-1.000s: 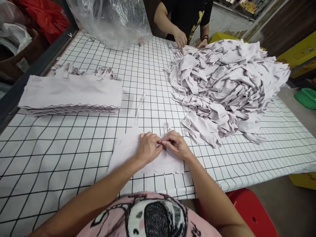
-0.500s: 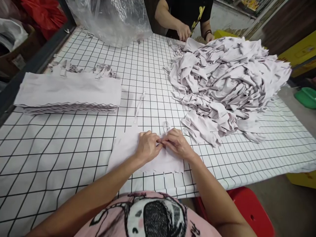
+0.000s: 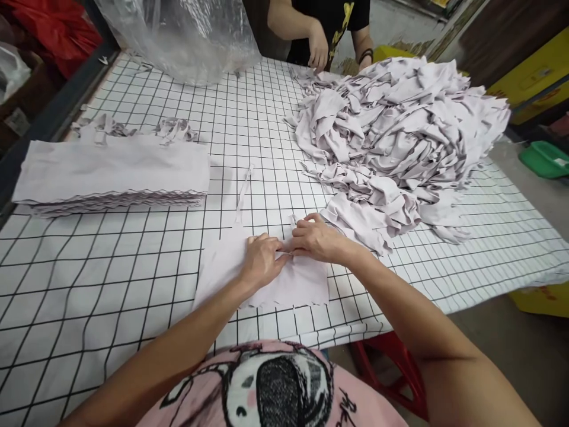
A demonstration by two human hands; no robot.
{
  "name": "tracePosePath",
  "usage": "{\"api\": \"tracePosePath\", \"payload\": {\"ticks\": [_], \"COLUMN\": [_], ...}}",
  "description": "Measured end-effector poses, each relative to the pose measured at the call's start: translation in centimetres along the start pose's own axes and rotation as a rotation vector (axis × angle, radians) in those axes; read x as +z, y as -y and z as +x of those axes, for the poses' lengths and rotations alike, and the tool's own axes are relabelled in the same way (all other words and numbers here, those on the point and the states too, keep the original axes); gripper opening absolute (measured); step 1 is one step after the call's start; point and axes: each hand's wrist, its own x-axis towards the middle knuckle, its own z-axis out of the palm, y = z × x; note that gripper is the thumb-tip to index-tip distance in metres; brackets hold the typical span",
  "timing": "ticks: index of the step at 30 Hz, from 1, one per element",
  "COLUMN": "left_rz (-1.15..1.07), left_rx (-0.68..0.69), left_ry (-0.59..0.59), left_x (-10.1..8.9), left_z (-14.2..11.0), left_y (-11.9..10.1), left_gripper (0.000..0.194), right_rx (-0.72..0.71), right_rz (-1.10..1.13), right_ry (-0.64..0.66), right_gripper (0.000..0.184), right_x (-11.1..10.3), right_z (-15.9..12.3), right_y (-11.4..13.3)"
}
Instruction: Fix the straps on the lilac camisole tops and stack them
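A pale pinkish-grey fabric piece (image 3: 284,289) lies flat on the checked tablecloth (image 3: 146,267) in front of me. My left hand (image 3: 261,258) rests on its middle, thumb and fingers pinching the cloth near the top edge. Close beside it, my right hand (image 3: 315,238) is closed on the same edge, its fingertips almost meeting those of the left. A thin fabric strap (image 3: 243,193) stretches away from the piece's upper left. Near my right fingers the end of another strap (image 3: 293,219) shows; most of it is hidden.
A neat stack of matching fabric pieces (image 3: 113,172) sits at the left, with straps behind it. A large crumpled fabric heap (image 3: 400,130) covers the right. Across the table stands a person (image 3: 317,41), near a clear plastic bag (image 3: 191,41). A red stool (image 3: 395,367) is below the edge.
My right hand has turned, its forearm swinging outward to the right, while my left stays on the fabric. The view has shifted slightly. The other person's hand has lifted and opened.
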Motion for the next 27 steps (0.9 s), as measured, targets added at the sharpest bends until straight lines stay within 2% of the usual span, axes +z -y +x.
{"api": "tracePosePath", "payload": {"ticks": [2,4,6,8,10,12,14,16,19,21,24,27], "left_rz": [0.006,0.032,0.084,0.148,0.204,0.248,0.285,0.311,0.336,0.366,0.42,0.431], "left_rx": [0.011,0.04,0.078,0.111,0.136,0.152,0.162,0.166,0.181,0.215,0.252,0.229], "left_ry": [-0.006,-0.027,-0.063,-0.105,-0.138,-0.169,-0.198,-0.218,-0.223,-0.199,-0.122,-0.056], "left_x": [0.0,0.1,0.3,0.6,0.9,1.2,1.5,1.8,2.0,2.1,2.3,2.6], "left_z": [-0.1,-0.4,-0.7,-0.9,-1.2,-1.3,-1.3,-1.3,-1.3,-1.3,-1.2,-1.2], "left_y": [0.0,0.1,0.2,0.2,0.1,0.0,0.0,0.0,0.1,0.2,0.4,0.3], "left_gripper": [0.016,0.017,0.016,0.019,0.028,0.038,0.05,0.06,0.066,0.064,0.057,0.054], "right_rx": [0.048,0.134,0.227,0.303,0.368,0.434,0.51,0.614,0.783,0.848,0.835,0.766], "right_rz": [0.019,0.047,0.082,0.146,0.245,0.343,0.412,0.438,0.408,0.39,0.419,0.557], "right_ry": [-0.005,-0.082,-0.213,-0.353,-0.501,-0.642,-0.707,-0.652,-0.428,-0.28,-0.149,-0.012], "right_gripper": [0.008,0.018,0.02,0.013,0.008,0.011,0.017,0.023,0.028,0.03,0.03,0.031], "right_x": [-0.7,-1.3,-1.7,-1.7,-1.2,-0.5,0.2,0.8,1.0,0.9,0.5,-0.3], "right_z": [-0.4,-0.9,-1.1,-0.9,-0.4,0.4,1.3,2.0,2.8,3.1,2.7,1.4], "right_y": [-0.7,-1.5,-2.2,-3.0,-4.0,-5.2,-6.4,-7.3,-8.2,-8.5,-9.0,-9.9]}}
